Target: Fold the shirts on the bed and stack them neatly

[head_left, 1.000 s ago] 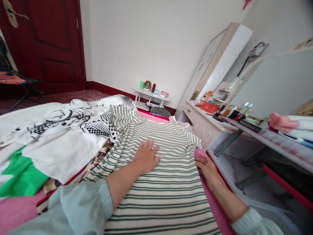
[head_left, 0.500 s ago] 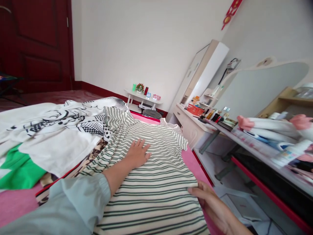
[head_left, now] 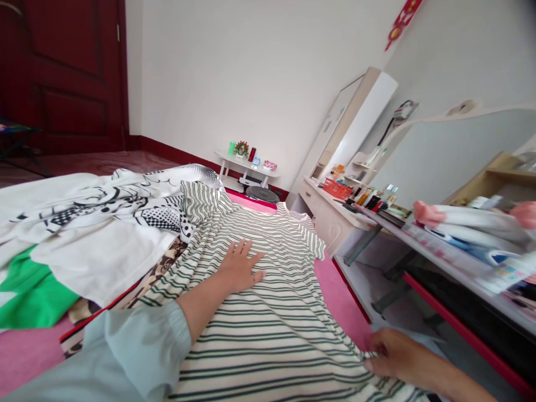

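Note:
A cream shirt with green stripes (head_left: 276, 312) lies spread out on a pink bed cover (head_left: 339, 296). My left hand (head_left: 239, 269) rests flat on its middle, fingers stretched out. My right hand (head_left: 393, 354) is at the shirt's right edge near the lower corner, fingers pinched on the fabric, which is bunched there. My left forearm wears a pale blue-grey sleeve (head_left: 125, 357).
A white garment with black print (head_left: 104, 223) and a green cloth (head_left: 29, 296) lie to the left. A white dressing table (head_left: 335, 215) with bottles, a red basket (head_left: 337, 188) and a mirror stands right. A small white shelf (head_left: 247, 164) and dark red door (head_left: 62, 72) are behind.
My right hand has slid down the shirt's right edge toward me and now pinches the fabric. My left hand has stayed flat on the shirt.

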`<state>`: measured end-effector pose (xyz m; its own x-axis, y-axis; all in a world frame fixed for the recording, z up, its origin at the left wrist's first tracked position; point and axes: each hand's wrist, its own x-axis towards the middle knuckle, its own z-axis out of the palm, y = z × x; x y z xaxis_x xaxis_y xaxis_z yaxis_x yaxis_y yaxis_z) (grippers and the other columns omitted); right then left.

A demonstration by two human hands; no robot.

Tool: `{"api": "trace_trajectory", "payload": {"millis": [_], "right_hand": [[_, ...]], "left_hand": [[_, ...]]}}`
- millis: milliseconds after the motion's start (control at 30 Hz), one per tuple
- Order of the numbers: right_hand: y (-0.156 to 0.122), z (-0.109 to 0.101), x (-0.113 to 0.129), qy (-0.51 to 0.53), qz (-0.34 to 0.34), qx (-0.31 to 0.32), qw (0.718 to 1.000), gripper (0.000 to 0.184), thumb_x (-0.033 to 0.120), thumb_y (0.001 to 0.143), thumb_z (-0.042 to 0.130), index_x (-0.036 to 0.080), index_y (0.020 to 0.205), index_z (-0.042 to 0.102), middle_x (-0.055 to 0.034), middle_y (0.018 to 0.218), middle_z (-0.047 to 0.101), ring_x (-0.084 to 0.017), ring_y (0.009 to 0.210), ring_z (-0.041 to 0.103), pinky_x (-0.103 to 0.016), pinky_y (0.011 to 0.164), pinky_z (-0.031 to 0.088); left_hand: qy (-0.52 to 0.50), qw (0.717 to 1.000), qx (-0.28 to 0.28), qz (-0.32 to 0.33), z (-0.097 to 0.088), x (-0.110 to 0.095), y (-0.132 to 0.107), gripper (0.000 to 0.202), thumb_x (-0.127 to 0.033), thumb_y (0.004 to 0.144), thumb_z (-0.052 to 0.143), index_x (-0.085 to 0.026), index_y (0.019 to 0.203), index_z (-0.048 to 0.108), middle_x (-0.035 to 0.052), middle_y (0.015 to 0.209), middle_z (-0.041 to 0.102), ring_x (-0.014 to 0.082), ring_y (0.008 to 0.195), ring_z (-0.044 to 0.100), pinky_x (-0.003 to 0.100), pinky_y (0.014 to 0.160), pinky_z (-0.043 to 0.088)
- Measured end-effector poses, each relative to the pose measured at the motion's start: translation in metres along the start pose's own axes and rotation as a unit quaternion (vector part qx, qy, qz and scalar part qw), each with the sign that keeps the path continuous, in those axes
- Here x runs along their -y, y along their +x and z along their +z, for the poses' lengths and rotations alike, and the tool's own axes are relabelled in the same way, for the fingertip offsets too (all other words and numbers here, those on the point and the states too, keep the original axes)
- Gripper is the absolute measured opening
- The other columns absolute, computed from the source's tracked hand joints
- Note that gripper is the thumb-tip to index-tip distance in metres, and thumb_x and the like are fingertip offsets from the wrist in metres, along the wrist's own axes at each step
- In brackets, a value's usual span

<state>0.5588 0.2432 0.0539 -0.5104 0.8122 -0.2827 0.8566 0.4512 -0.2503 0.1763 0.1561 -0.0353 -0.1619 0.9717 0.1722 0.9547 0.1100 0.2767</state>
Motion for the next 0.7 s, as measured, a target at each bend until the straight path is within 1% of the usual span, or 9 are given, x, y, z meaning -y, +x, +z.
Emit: {"api": "trace_trajectory", "payload": {"millis": [67, 100, 167, 200, 267, 367, 433, 533, 700], "right_hand": [[0.027, -0.025, 0.014, -0.154, 0.049, -0.057, 0.985, 0.017, 0.039, 0.062, 0.069, 0.023, 0.069, 0.071, -0.0091, 0.077, 0.071, -0.030, 0.076, 0.064, -0.037, 0.066, 0.044], [0.044, -0.035, 0.029, -0.187, 0.050, -0.074, 0.978, 0.017, 0.036, 0.066, 0.067, 0.023, 0.076, 0.072, -0.0099, 0.081, 0.071, -0.031, 0.079, 0.064, -0.038, 0.067, 0.044], [0.081, -0.046, 0.068, -0.157, -0.012, -0.107, 0.982, 0.025, 0.035, 0.072, 0.061, 0.023, 0.091, 0.072, -0.0096, 0.086, 0.071, -0.029, 0.082, 0.065, -0.038, 0.070, 0.045], [0.100, -0.045, 0.091, -0.118, -0.066, -0.121, 0.983, 0.029, 0.036, 0.075, 0.058, 0.021, 0.097, 0.071, -0.0093, 0.088, 0.071, -0.027, 0.083, 0.065, -0.037, 0.073, 0.045], [0.135, -0.030, 0.135, -0.034, -0.163, -0.151, 0.975, 0.040, 0.037, 0.079, 0.057, 0.018, 0.112, 0.065, -0.0100, 0.105, 0.069, -0.025, 0.096, 0.063, -0.035, 0.084, 0.045], [0.176, 0.011, 0.181, -0.002, -0.213, -0.172, 0.962, 0.054, 0.040, 0.084, 0.053, 0.015, 0.132, 0.051, -0.0117, 0.134, 0.054, -0.023, 0.122, 0.050, -0.035, 0.103, 0.035], [0.196, 0.039, 0.194, -0.028, -0.182, -0.179, 0.966, 0.058, 0.044, 0.089, 0.045, 0.017, 0.141, 0.039, -0.0114, 0.145, 0.041, -0.023, 0.134, 0.036, -0.042, 0.108, 0.027], [0.214, 0.065, 0.193, -0.069, -0.123, -0.179, 0.974, 0.059, 0.052, 0.094, 0.028, 0.023, 0.146, 0.029, -0.0072, 0.154, 0.024, -0.026, 0.142, 0.017, -0.055, 0.109, 0.016], [0.223, 0.070, 0.183, -0.084, -0.117, -0.172, 0.975, 0.061, 0.057, 0.094, 0.019, 0.028, 0.147, 0.025, -0.0024, 0.156, 0.017, -0.024, 0.143, 0.008, -0.055, 0.110, 0.013]], "left_hand": [[-0.004, 1.000, 0.010, 0.001, -0.001, -0.001, 0.000, 0.068, -0.072, 0.085, 0.024, -0.038, 0.143, 0.033, 0.0060, 0.156, 0.017, 0.0323, 0.143, 0.006, 0.054, 0.112, 0.004], [-0.005, 1.000, 0.013, 0.000, -0.002, -0.001, 0.001, 0.069, -0.073, 0.085, 0.023, -0.038, 0.143, 0.032, 0.0060, 0.156, 0.016, 0.0322, 0.143, 0.005, 0.055, 0.112, 0.003], [-0.006, 1.000, 0.015, -0.002, -0.004, -0.002, 0.000, 0.069, -0.073, 0.085, 0.022, -0.038, 0.144, 0.031, 0.0061, 0.156, 0.016, 0.0319, 0.143, 0.004, 0.055, 0.112, 0.003], [-0.006, 1.000, 0.015, -0.002, -0.004, -0.003, 0.000, 0.069, -0.073, 0.085, 0.021, -0.037, 0.144, 0.031, 0.0061, 0.156, 0.016, 0.0317, 0.143, 0.004, 0.055, 0.112, 0.003], [-0.008, 1.000, 0.012, -0.002, -0.006, -0.003, -0.001, 0.070, -0.072, 0.085, 0.020, -0.037, 0.144, 0.032, 0.0062, 0.156, 0.016, 0.0314, 0.143, 0.003, 0.056, 0.112, 0.004], [-0.014, 1.000, 0.007, -0.006, -0.006, -0.004, -0.001, 0.069, -0.072, 0.085, 0.020, -0.037, 0.143, 0.033, 0.0059, 0.156, 0.016, 0.0314, 0.143, 0.005, 0.056, 0.112, 0.005], [-0.017, 1.000, 0.001, -0.010, -0.005, -0.003, -0.001, 0.068, -0.071, 0.085, 0.021, -0.037, 0.143, 0.034, 0.0044, 0.156, 0.016, 0.0309, 0.143, 0.006, 0.056, 0.112, 0.006], [-0.017, 1.000, -0.007, -0.010, -0.003, -0.003, 0.000, 0.066, -0.069, 0.086, 0.023, -0.037, 0.143, 0.034, 0.0026, 0.156, 0.018, 0.0297, 0.143, 0.006, 0.055, 0.113, 0.006], [-0.033, 0.999, 0.018, -0.035, -0.011, -0.008, 0.000, 0.062, -0.065, 0.086, 0.031, -0.036, 0.141, 0.038, 0.0021, 0.156, 0.019, 0.0296, 0.143, 0.007, 0.055, 0.113, 0.007]]}}
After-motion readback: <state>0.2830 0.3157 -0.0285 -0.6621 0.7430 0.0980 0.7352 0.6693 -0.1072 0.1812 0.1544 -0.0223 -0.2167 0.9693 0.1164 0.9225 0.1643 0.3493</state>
